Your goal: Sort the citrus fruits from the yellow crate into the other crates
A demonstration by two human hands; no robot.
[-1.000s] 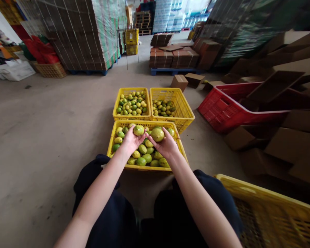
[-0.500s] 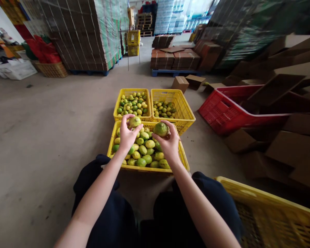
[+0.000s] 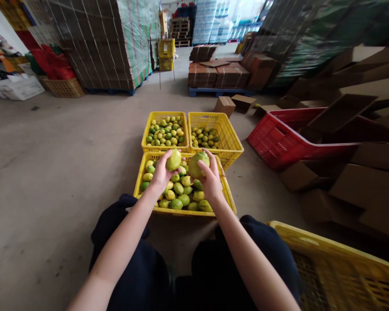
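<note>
My left hand (image 3: 164, 171) is closed around a yellow-green lemon (image 3: 173, 160). A larger, greener lemon (image 3: 199, 165) sits in my right hand (image 3: 211, 179), with the thumb across its near side. Both hands are side by side over the front yellow crate (image 3: 231, 199), the two fruits a small gap apart. Many yellow and green lemons (image 3: 178, 188) fill that crate; my hands hide some of them.
Behind stand two more yellow crates, the left one (image 3: 145, 134) fuller of fruit than the right one (image 3: 235, 137). To the right are a red crate (image 3: 278, 144) and loose cardboard boxes (image 3: 366, 181). Another yellow crate (image 3: 343, 259) stands by my right leg.
Both hands have come slightly lower and closer together. The lemons have been turned in the fingers, and my right thumb now lies over the front of its fruit.
</note>
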